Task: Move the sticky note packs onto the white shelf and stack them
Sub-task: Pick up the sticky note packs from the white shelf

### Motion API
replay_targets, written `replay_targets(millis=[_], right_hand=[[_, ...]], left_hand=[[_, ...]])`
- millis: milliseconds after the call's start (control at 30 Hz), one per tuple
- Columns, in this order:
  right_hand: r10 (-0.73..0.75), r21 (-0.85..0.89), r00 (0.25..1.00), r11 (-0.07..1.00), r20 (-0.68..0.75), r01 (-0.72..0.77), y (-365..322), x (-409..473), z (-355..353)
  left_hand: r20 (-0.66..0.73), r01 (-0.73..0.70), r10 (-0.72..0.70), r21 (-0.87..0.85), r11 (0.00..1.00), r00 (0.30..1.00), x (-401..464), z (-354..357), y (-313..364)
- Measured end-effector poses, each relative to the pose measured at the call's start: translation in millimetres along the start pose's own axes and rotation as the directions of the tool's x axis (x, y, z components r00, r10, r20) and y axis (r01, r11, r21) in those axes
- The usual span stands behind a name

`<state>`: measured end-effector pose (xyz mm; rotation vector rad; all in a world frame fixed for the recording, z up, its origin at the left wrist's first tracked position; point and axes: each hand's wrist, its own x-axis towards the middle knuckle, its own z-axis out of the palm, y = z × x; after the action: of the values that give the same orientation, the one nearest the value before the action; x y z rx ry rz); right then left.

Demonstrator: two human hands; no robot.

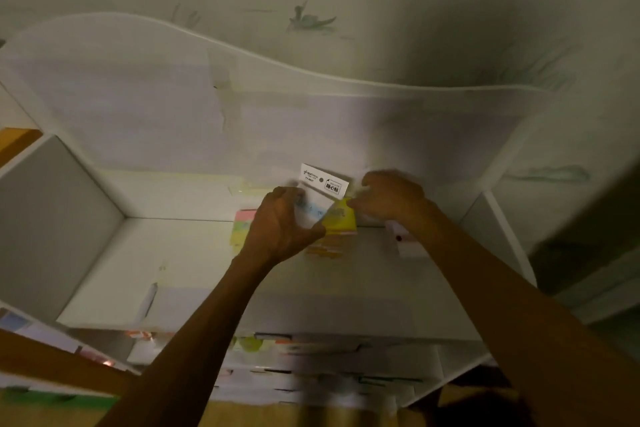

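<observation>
Both my hands reach into the white shelf (pixel 145 253) near its back wall. My left hand (pixel 277 225) and my right hand (pixel 391 198) grip a sticky note pack (pixel 341 218) between them; it has a white header card with black print and yellow and blue pads. Below it lies another pack (pixel 325 250) with orange and pink edges. A pink, green and yellow pack (pixel 241 227) lies just left of my left hand. A white header card with a dark dot (pixel 403 241) shows under my right wrist.
The shelf has a curved white back panel (pixel 242 55) and side walls. Below its front edge, a lower level holds several more coloured packs (pixel 311 357). An orange wooden surface (pixel 17 140) shows at the far left. The wall behind has a faint bird pattern.
</observation>
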<state>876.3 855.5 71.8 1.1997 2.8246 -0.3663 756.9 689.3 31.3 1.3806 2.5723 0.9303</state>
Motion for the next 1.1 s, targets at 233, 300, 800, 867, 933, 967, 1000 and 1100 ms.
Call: replay_targets(millis=[233,300,800,867,933,967,1000,1100], right_hand=[[0.034,0.015,0.997,0.999,-0.071,-0.033,79,-22,-28],[0.068,0.019,0.990,0.998,-0.121,-0.067,99,-28,-29],[-0.009,0.042,0.988,0.999,-0.153,0.016,151,-58,-31],[-0.016,0.044,0.990,0.999,-0.143,0.022,154,-60,-30],[-0.013,0.046,0.991,0.999,-0.134,0.019,155,-63,-29],[-0.013,0.044,0.991,0.999,-0.135,0.019,156,-64,-29],[-0.015,0.043,0.991,0.999,-0.136,0.021,157,-65,-30],[-0.029,0.055,0.990,0.998,-0.139,0.037,160,-67,-30]], left_hand=[[0.125,-0.076,0.083,-0.062,0.995,0.989,-6,59,75],[0.164,-0.088,0.097,-0.060,0.994,0.982,-5,79,91],[0.208,0.010,-0.043,0.155,0.988,0.977,22,161,152],[0.192,-0.001,-0.036,0.190,0.982,0.981,22,165,151],[0.193,-0.011,-0.037,0.242,0.970,0.981,21,167,151],[0.193,-0.009,-0.044,0.262,0.965,0.980,21,167,151],[0.191,0.001,-0.054,0.270,0.963,0.980,21,166,151],[0.164,-0.002,-0.040,0.247,0.969,0.986,24,153,149]])
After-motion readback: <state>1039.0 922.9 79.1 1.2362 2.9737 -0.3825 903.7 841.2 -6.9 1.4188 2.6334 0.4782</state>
